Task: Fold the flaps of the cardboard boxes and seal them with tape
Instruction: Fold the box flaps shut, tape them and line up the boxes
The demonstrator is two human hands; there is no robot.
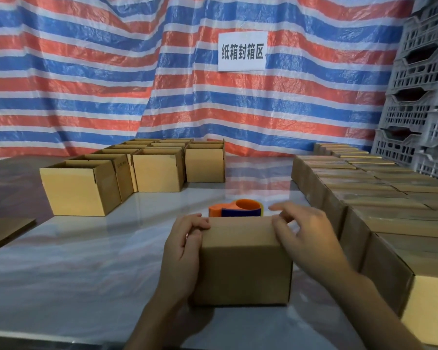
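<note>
A small cardboard box [240, 263] stands on the table right in front of me with its top flaps folded flat. My left hand [182, 251] grips its left side, fingers curled over the top left edge. My right hand [304, 233] rests on the top right edge with its fingers bent over the flaps. Just behind the box lies an orange and blue tape dispenser [235, 208], partly hidden by the box.
Several open-topped boxes [81, 190] stand in a group at the back left. Rows of closed boxes [379, 198] fill the right side. Grey plastic crates [420, 97] are stacked at the far right. A striped tarp hangs behind the glossy table [86, 261].
</note>
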